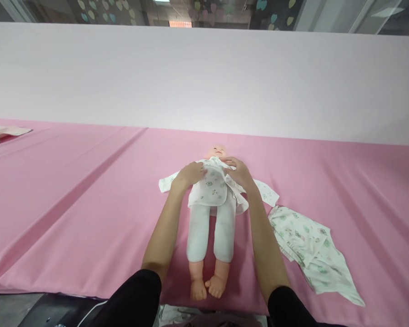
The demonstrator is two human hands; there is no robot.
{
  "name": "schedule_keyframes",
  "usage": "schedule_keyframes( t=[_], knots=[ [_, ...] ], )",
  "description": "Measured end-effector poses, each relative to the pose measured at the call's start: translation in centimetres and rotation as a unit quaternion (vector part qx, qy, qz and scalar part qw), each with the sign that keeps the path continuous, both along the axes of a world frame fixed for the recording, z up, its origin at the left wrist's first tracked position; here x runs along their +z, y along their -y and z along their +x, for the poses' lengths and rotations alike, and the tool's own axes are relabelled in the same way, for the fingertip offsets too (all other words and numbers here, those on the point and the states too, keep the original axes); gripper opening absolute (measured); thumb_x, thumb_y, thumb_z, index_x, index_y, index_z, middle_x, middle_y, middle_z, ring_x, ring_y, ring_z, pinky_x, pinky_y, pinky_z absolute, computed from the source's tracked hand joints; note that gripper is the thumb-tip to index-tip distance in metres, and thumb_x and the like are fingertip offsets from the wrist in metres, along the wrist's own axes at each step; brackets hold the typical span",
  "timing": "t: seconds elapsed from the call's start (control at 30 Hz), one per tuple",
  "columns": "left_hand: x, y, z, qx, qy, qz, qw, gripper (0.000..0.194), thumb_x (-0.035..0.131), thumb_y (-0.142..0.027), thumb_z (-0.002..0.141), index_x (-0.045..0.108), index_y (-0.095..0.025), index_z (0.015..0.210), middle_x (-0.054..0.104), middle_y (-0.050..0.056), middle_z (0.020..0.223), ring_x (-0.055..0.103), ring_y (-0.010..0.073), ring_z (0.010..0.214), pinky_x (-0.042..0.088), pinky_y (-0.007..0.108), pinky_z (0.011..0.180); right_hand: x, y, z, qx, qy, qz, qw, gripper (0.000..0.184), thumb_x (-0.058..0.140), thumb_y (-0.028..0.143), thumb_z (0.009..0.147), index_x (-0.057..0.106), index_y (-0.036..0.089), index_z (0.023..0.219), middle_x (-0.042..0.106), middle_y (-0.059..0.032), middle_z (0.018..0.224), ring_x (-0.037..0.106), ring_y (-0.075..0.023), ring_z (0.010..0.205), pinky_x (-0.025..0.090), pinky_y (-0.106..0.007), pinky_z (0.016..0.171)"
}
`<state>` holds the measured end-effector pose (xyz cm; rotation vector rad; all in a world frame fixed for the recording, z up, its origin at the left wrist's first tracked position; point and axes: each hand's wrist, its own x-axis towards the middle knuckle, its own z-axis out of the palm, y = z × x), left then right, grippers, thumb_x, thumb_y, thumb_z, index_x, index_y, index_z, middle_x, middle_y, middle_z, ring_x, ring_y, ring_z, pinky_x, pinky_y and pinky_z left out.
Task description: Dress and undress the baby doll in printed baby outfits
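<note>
A baby doll (pixel 224 231) lies on its back, its head pointing away from me and its bare feet towards me. It has white leggings and a white baby shirt (pixel 211 186) with a small print; both sleeves stretch out sideways. One front panel lies across the chest, and the loose edge on the right is folded and rumpled. My left hand (pixel 192 173) is closed at the shirt's left chest side, fingers curled on the cloth. Near the collar, my right hand (pixel 237 171) grips the shirt's edge between thumb and fingers. Its fingertips are partly hidden by cloth.
Printed white baby clothing (pixel 315 247) lies spread to the right of the doll. A pale cloth (pixel 5 134) rests at the far left. The pink padded surface (pixel 88 204) has creases and ends at a white wall (pixel 204 81) with windows above.
</note>
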<state>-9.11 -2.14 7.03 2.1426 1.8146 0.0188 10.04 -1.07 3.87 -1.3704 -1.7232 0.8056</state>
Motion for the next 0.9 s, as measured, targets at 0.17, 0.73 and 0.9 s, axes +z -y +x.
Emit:
schedule_keyframes(
  t=[0.17,0.73,0.9],
  knots=[
    [1.3,1.6,1.1,0.018,-0.023,-0.051,0.998,0.035,0.04,-0.043,0.084,0.062,-0.016,0.088,0.067,0.014,0.096,0.064,0.0275,0.085,0.045,0.033,0.066,0.6,0.5,1.7,-0.073,0.081,-0.018,0.994,0.045,0.054,0.022,0.079,0.051,0.019,0.124,0.058,-0.0095,0.125,0.053,-0.023,0.117,0.042,-0.04,0.097],
    [-3.4,-2.6,-3.3,0.006,0.086,-0.181,0.98,0.063,0.046,-0.083,0.063,0.042,-0.02,0.071,0.058,0.003,0.069,0.059,0.0177,0.063,0.044,0.028,0.059,-2.8,-0.4,5.5,0.03,0.233,-0.245,0.941,0.015,0.049,0.022,0.075,0.06,0.017,0.066,0.067,-0.0086,0.067,0.063,-0.0206,0.062,0.049,-0.029,0.058],
    [-3.5,-2.6,-2.8,-0.045,0.053,-0.118,0.991,0.062,0.036,-0.082,0.069,0.039,-0.021,0.065,0.056,0.003,0.069,0.055,0.0183,0.065,0.04,0.03,0.061,-2.9,-1.1,3.9,0.031,0.233,-0.171,0.957,0.021,0.046,0.025,0.08,0.063,0.014,0.085,0.068,-0.0117,0.097,0.061,-0.0237,0.088,0.045,-0.031,0.075]
  ],
)
